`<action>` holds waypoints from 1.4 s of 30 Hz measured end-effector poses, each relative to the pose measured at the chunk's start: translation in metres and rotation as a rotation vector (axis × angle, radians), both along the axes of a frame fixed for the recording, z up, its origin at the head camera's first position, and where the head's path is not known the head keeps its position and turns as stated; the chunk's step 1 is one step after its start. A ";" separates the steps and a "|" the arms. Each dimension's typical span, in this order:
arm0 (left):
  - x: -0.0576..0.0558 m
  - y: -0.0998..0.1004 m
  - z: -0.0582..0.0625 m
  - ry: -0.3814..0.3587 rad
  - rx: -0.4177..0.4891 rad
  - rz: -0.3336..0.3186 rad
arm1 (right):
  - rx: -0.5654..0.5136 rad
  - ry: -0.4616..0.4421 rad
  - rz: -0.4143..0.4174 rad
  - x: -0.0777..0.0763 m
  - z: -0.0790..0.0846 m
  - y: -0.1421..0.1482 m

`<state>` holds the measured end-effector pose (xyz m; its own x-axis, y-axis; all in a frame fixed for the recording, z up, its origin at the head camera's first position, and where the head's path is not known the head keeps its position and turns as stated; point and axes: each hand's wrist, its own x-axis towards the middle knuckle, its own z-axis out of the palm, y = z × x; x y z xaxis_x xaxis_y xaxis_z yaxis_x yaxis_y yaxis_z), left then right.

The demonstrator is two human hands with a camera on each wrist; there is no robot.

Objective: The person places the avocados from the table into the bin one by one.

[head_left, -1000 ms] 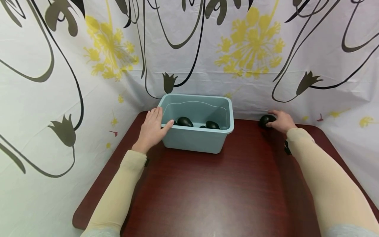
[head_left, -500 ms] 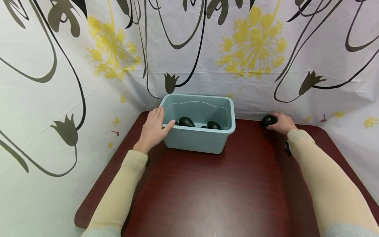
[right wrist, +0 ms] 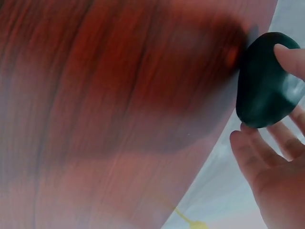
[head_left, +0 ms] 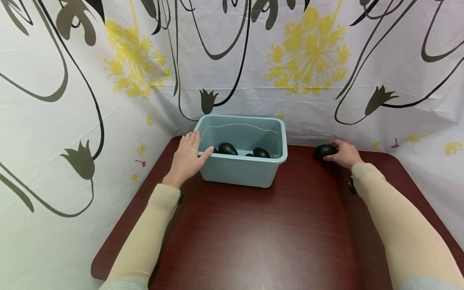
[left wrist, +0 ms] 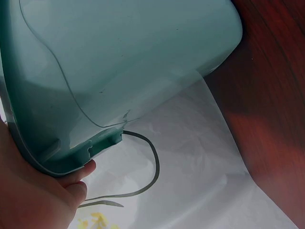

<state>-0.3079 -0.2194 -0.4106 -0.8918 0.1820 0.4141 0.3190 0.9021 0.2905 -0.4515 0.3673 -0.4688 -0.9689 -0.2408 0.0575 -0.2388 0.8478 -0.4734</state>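
Note:
At the back right of the table, my right hand [head_left: 346, 154] holds a dark avocado [head_left: 325, 152] between thumb and fingers. The right wrist view shows the thumb over one side of the avocado [right wrist: 267, 81] and the fingers spread along the other. My left hand [head_left: 186, 157] rests at the left end of a light blue plastic bin [head_left: 239, 172], fingers straight along its rim and thumb over the front corner. Fingertips show beside the rim in the left wrist view. Inside the bin lie several dark avocados, one at left [head_left: 227, 149] and one at right [head_left: 261, 152], partly hidden by the front wall.
The bin stands at the back of a dark red wooden table [head_left: 261, 233] with rounded corners. A white cloth [head_left: 232, 72] printed with grey stems and yellow flowers hangs close behind the table and along its sides.
My right hand has taken a grip on the avocado, which has turned and shifted slightly left and toward me. The left hand and the bin stay in place.

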 end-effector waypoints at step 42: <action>0.001 0.000 0.000 -0.003 0.007 0.000 | -0.179 0.033 -0.031 0.016 -0.019 -0.016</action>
